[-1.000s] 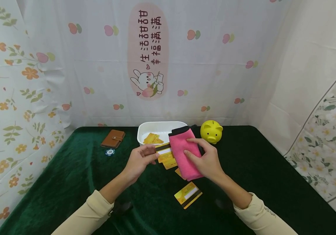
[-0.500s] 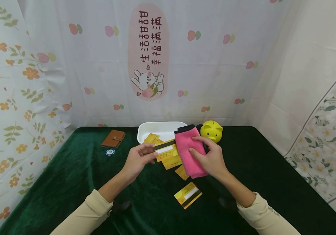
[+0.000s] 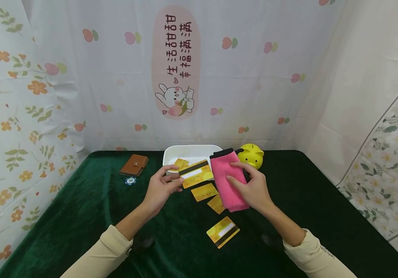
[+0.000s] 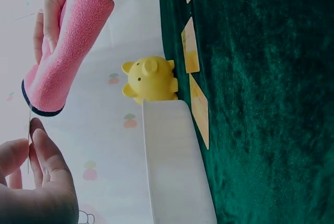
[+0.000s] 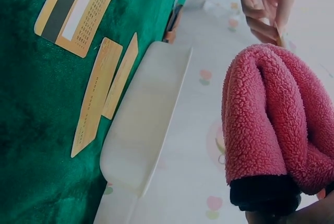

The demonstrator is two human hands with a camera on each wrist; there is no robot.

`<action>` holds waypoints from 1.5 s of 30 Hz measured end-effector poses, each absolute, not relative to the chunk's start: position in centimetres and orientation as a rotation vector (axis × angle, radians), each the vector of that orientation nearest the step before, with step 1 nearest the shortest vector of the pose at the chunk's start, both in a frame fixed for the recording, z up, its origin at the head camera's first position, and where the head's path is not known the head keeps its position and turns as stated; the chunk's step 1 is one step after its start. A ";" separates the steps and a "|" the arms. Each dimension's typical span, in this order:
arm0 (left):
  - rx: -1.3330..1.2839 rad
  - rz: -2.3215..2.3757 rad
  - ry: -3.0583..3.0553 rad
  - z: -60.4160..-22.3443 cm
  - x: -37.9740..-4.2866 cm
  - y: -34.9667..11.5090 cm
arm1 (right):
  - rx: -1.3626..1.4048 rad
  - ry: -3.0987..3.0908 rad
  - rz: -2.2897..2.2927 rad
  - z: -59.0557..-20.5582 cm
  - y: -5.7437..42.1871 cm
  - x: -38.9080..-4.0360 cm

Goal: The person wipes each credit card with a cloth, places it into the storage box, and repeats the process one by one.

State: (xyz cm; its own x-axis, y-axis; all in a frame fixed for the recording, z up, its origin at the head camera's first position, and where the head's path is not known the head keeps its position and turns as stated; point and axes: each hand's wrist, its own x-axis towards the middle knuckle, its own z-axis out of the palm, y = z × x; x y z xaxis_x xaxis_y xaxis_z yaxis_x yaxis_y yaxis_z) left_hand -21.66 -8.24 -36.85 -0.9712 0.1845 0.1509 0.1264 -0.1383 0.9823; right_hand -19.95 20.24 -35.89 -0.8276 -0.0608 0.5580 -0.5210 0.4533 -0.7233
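Yellow card [image 3: 195, 174] now shows nearly whole, striped face exposed | left hand [image 3: 159, 190] pinches it, right hand [image 3: 253, 190] grips pink cloth [image 3: 227, 183] over counter [image 3: 94, 239]

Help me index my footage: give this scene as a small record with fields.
Left hand: pinches a yellow card
Right hand: holds a folded pink cloth with dark trim
Loose cards: three visible on the green table
White tray: holds yellow cards, number unclear
Piggy bank: yellow, right of the tray
Wallet: brown, left of the tray, near a chip
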 end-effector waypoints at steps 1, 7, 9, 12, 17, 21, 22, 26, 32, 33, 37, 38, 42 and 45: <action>0.374 2.309 2.045 -36.9 -21.6 -8.2 | 0.488 -2.254 1.354 -35.9 20.2 -19.9; 0.464 2.236 2.071 -37.2 -21.6 -8.3 | 0.510 -2.249 1.367 -36.1 20.1 -19.7; 0.495 2.222 2.062 -37.2 -21.6 -8.3 | 0.521 -2.244 1.362 -36.1 20.1 -19.8; 0.527 2.220 2.060 -37.3 -21.6 -8.2 | 0.534 -2.239 1.360 -36.1 20.0 -19.8; 0.487 2.211 2.125 -37.5 -21.7 -8.0 | 0.526 -2.246 1.368 -36.1 19.9 -19.7; 0.387 2.210 2.240 -37.6 -21.6 -7.6 | 0.541 -2.240 1.374 -36.2 19.7 -19.7; 0.362 2.208 2.271 -37.6 -21.6 -7.5 | 0.546 -2.237 1.377 -36.3 19.7 -19.7; 0.318 2.202 2.346 -37.6 -21.4 -7.2 | 0.565 -2.235 1.379 -36.3 19.5 -19.6; 0.346 2.217 2.328 -37.3 -21.7 -7.3 | 0.564 -2.228 1.393 -35.9 19.7 -19.5; 0.343 2.222 2.314 -37.3 -21.8 -7.3 | 0.554 -2.232 1.400 -35.4 19.5 -19.2; 0.319 2.229 2.270 -37.4 -22.2 -7.5 | 0.524 -2.242 1.416 -33.7 18.9 -18.0; 0.313 2.224 2.264 -37.5 -22.2 -7.6 | 0.520 -2.241 1.421 -33.2 18.7 -17.7; 0.316 2.207 2.242 -37.6 -22.4 -7.8 | 0.534 -2.216 1.429 -32.7 18.4 -17.4; 0.343 2.193 2.213 -37.7 -22.4 -7.9 | 0.554 -2.201 1.435 -32.5 18.0 -17.2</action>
